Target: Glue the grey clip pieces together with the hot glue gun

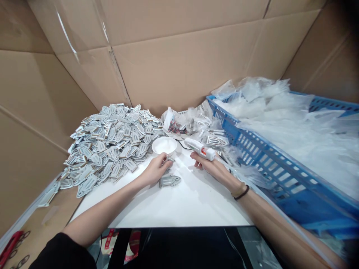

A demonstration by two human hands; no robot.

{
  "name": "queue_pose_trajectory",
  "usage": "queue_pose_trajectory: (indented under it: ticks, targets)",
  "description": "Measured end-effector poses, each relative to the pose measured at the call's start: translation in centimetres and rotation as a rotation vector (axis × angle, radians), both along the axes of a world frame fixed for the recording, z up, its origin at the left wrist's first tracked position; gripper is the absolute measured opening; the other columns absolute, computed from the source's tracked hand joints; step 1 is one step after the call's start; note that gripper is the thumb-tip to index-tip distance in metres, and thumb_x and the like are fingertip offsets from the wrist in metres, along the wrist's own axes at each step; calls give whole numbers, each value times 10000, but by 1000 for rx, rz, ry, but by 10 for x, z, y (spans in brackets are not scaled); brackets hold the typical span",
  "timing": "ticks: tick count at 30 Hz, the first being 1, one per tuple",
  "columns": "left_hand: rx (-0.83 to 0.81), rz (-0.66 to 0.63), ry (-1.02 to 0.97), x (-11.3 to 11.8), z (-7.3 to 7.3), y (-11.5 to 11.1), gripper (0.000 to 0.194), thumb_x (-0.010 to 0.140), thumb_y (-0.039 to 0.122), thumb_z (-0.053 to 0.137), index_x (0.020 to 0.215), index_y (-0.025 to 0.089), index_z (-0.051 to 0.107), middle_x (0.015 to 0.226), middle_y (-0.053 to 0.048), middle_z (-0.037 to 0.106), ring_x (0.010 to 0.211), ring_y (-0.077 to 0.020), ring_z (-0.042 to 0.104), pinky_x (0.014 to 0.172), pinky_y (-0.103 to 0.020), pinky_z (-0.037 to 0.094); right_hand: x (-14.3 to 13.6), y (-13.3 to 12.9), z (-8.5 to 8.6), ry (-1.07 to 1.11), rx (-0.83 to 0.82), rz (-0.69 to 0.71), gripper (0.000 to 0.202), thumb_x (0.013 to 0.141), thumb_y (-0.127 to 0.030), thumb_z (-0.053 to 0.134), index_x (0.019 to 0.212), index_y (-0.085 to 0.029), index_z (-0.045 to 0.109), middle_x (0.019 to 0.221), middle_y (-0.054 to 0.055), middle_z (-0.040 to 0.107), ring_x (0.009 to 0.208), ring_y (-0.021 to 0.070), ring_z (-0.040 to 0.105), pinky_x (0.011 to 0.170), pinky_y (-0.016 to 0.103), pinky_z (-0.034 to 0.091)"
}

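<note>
My left hand (157,169) is closed at the near side of a white bowl (164,145), pinching a small grey slotted piece (169,159) that the fingers partly hide. Just below it, another flat, pointed grey slotted piece (170,181) lies on the white tabletop (193,209). Over to the right, my right hand (209,166) is curled, with a white pen-shaped power tool (200,148) lying along its thumb side. An orange-red patch shows on the tool's body. The fingertips are partly hidden beneath it.
A large heap of grey slotted pieces (112,142) covers the left back. Behind the bowl sits a plastic bag (176,125) with small dark reddish parts. A blue crate (252,145) full of clear plastic bags (286,119) borders the right. Cardboard walls (185,63) enclose the table.
</note>
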State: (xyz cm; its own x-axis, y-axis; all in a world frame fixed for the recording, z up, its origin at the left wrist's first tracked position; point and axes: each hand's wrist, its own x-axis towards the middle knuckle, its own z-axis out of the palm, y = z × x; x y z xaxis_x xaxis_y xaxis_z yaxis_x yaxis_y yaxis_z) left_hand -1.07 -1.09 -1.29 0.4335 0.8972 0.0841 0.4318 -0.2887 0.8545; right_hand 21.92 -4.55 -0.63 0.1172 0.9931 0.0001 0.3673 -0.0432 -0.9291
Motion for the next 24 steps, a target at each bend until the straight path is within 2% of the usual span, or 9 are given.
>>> queue_pose_trajectory:
  ticks: [4, 6, 9, 13, 19, 22, 24]
  targets:
    - [-359, 12, -339, 8, 2, -10, 272, 965, 462, 522, 970, 223, 392, 885, -68, 697, 625, -185, 675, 526, -273, 480, 1, 1, 1, -23, -8, -13, 301, 857, -484, 634, 816, -188, 668, 643, 47, 679, 578, 173, 632, 523, 252, 453]
    - [-449, 30, -438, 12, 5, -15, 293, 971, 465, 540, 989, 219, 383, 879, -65, 695, 618, -178, 678, 506, -268, 506, 2, 0, 2, -25, 7, -14, 303, 862, -487, 633, 811, -190, 669, 652, 51, 685, 585, 170, 633, 523, 251, 451]
    - [-507, 51, -586, 14, 12, -19, 271, 967, 375, 598, 1043, 190, 416, 937, -89, 704, 702, -162, 679, 547, -256, 544, 1, -2, 4, -12, 8, -15, 305, 859, -488, 633, 780, -195, 665, 643, 53, 683, 567, 169, 624, 501, 254, 431]
    - [-525, 17, -683, 13, 16, -17, 267, 934, 278, 669, 1073, 146, 483, 1029, -139, 723, 813, -164, 695, 690, -265, 576, -1, -4, 7, 11, -2, -6, 317, 836, -507, 634, 785, -196, 660, 641, 45, 667, 565, 167, 615, 503, 256, 417]
    - [-407, 2, -647, 12, 12, -13, 355, 865, 399, 741, 980, 118, 555, 966, -145, 737, 749, -165, 694, 612, -237, 553, -1, -5, 9, 30, -14, 20, 331, 837, -530, 611, 824, -204, 661, 654, 40, 652, 578, 165, 601, 512, 262, 427]
    - [-342, 40, -600, 10, 11, -13, 401, 880, 516, 682, 932, 161, 504, 768, -74, 715, 556, -142, 645, 482, -224, 494, 1, -9, 9, 56, 57, 111, 336, 864, -540, 575, 888, -219, 671, 678, 39, 663, 611, 173, 613, 507, 262, 428]
    - [-293, 65, -534, 8, 10, -13, 427, 899, 595, 609, 922, 193, 469, 614, -8, 648, 374, -102, 512, 361, -195, 353, 2, -12, 9, 25, 127, 200, 346, 880, -548, 551, 899, -229, 682, 690, 43, 674, 632, 181, 629, 508, 267, 438]
